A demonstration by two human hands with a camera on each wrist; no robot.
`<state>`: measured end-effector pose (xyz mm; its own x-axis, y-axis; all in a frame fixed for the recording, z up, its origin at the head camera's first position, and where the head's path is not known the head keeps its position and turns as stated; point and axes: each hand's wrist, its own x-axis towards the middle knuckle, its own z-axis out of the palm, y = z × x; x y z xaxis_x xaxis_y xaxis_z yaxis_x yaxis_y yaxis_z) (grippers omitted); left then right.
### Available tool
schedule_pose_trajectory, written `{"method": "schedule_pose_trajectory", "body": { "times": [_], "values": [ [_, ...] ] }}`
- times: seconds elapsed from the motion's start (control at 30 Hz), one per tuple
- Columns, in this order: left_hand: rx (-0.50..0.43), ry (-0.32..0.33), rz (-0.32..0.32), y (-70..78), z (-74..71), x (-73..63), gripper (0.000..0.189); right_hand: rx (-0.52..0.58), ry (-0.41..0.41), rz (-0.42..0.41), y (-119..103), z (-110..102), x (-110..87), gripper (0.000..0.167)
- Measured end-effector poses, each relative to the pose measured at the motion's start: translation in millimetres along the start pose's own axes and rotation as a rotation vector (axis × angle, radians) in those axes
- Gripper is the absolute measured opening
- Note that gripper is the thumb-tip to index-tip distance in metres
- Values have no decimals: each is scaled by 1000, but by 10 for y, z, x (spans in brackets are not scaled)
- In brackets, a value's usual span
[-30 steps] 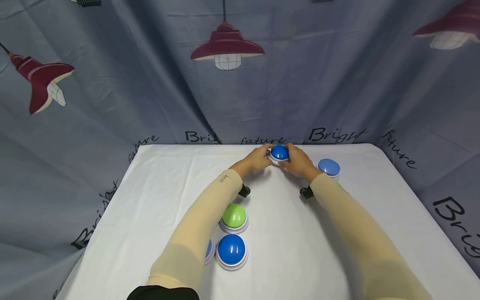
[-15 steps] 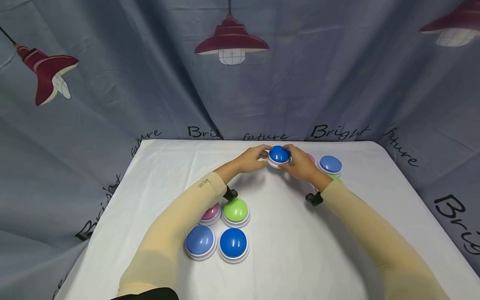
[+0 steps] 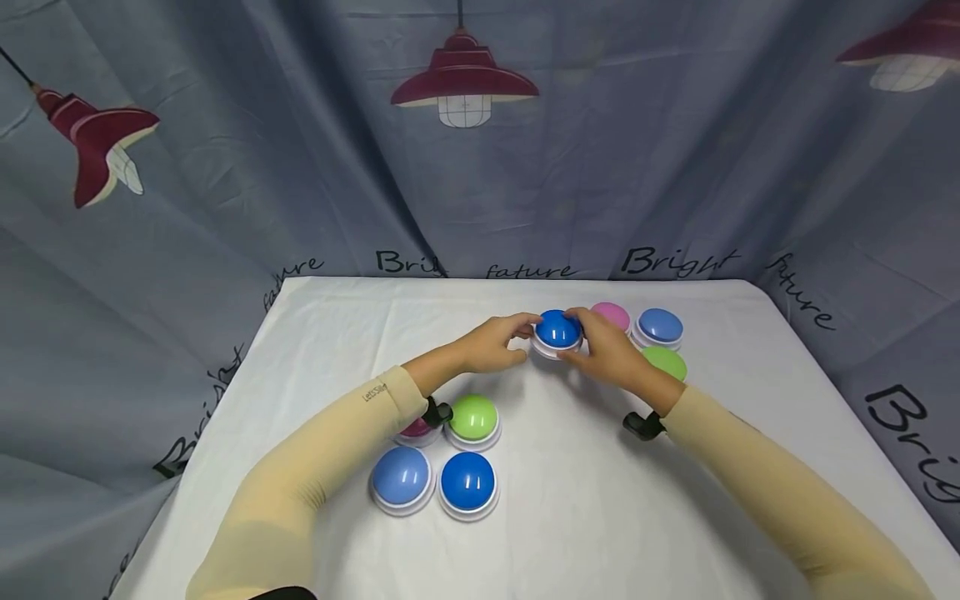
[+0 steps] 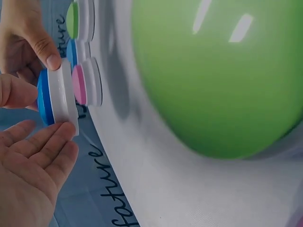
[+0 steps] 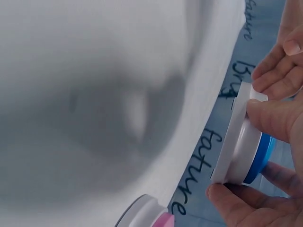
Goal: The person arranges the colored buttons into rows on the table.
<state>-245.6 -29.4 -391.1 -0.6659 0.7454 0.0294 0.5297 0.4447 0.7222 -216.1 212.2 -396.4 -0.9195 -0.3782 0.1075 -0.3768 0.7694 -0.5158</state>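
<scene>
My right hand [image 3: 611,354] grips a push button with a dark blue dome [image 3: 558,330] and a white base, its thumb and fingers on the base in the right wrist view. The button is raised over the table and tilted, its underside facing the cloth. My left hand [image 3: 491,343] is at the button's left side with fingers extended. Its fingertips [image 4: 66,130] meet the base's rim, while its thumb stays apart from the base. Right of the held button are a pink button [image 3: 611,315], a light blue button [image 3: 660,325] and a green button [image 3: 666,362], partly behind my right hand and wrist.
Closer to me on the white table [image 3: 555,517] stand a lime green button [image 3: 473,417], a dark blue button [image 3: 468,481], a light blue button [image 3: 401,476] and a magenta button [image 3: 417,428] partly under my left wrist. A grey-blue curtain [image 3: 600,167] hangs behind the far edge.
The held dark blue button has come from the far edge towards me, with my right hand gripping it. My left hand's thumb has drawn away from it, and its forearm has swung left.
</scene>
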Motion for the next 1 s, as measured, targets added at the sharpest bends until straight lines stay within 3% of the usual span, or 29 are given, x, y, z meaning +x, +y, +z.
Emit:
{"method": "schedule_pose_trajectory", "body": {
  "times": [0.5,1.0],
  "values": [
    [101,-42,18,213,154,-363,66,30,5,-44,-141,59,-345,71],
    [103,-100,-20,366,337,-749,68,73,6,-106,-258,206,-744,74]
  ]
}}
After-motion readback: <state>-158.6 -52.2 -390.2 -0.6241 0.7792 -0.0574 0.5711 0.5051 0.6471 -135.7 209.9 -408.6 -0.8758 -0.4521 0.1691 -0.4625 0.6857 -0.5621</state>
